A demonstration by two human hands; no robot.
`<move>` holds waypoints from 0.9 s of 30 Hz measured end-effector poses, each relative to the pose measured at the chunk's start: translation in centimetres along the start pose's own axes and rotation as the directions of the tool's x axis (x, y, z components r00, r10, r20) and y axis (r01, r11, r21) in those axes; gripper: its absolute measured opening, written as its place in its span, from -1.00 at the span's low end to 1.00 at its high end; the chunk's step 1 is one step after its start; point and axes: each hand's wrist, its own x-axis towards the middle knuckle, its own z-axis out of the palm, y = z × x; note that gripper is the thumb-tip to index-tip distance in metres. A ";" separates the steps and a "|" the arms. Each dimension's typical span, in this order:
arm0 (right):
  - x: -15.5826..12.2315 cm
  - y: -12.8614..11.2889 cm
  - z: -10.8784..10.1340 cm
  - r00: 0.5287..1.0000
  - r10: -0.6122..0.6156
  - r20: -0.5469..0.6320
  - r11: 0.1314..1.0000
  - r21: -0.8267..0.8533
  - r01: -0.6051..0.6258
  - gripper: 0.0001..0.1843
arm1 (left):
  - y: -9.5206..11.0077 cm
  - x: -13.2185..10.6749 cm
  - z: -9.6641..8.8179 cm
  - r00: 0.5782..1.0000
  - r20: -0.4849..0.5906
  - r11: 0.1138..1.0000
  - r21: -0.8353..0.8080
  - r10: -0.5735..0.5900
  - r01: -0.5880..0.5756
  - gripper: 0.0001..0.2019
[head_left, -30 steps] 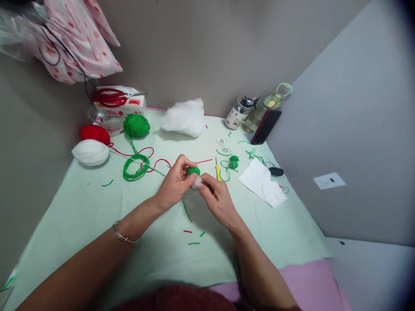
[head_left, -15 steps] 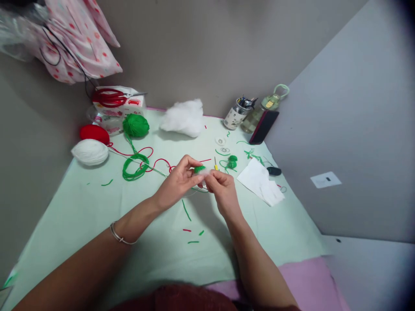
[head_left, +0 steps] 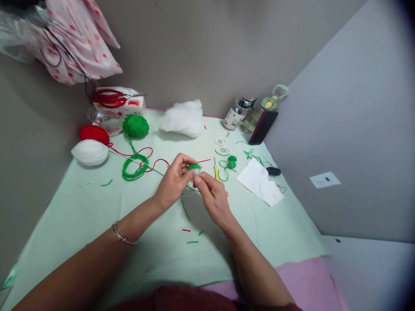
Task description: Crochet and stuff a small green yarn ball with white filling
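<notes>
My left hand (head_left: 173, 181) pinches a small green crocheted piece (head_left: 193, 166) above the pale green table cloth (head_left: 81, 207). My right hand (head_left: 210, 196) meets it from the right, fingertips closed on a bit of white stuffing (head_left: 196, 172) at the piece's opening. A green strand runs from the piece back to a loose green yarn coil (head_left: 134, 166) and the green yarn ball (head_left: 135, 125). A yellow-handled crochet hook (head_left: 215, 169) lies just right of my hands, beside another small green crocheted piece (head_left: 231, 161).
Red yarn ball (head_left: 94, 133) and white yarn ball (head_left: 90, 152) sit at the left. A tissue pack with red scissors (head_left: 112, 97), a heap of white stuffing (head_left: 183, 117), a tin of tools (head_left: 235, 115), a bottle (head_left: 262, 110), a phone (head_left: 262, 126) and white paper (head_left: 261, 181) stand around. Yarn scraps lie scattered.
My right hand swung up and right, then came back left and down against the green piece. My left hand kept its hold, shifting only slightly.
</notes>
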 end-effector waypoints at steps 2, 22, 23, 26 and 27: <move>0.3 0.5 -0.4 0.998 0.068 -0.006 0.986 0.154 -0.066 -0.52 | 0.2 0.0 0.0 1.000 0.008 1.000 -0.017 0.004 -0.004 -0.74; 0.7 -0.5 -0.8 0.997 0.081 -0.003 0.988 0.129 -0.080 -0.63 | 0.1 0.2 -0.8 0.991 0.126 0.999 -0.013 -0.043 0.045 -0.79; 0.6 -0.5 -0.7 0.998 0.070 0.006 0.991 0.113 -0.070 -0.64 | 0.0 0.2 -0.7 0.993 0.114 0.999 -0.014 -0.040 0.042 -0.78; 0.2 -0.6 -0.5 0.999 0.042 0.002 0.999 0.024 -0.042 -0.66 | -0.2 0.0 -0.3 1.000 0.016 1.000 0.001 -0.023 0.023 -0.77; 0.0 -0.6 -0.3 0.999 0.034 -0.008 0.999 -0.020 -0.034 -0.66 | -0.3 -0.1 -0.1 1.000 -0.019 1.000 0.006 -0.018 0.018 -0.78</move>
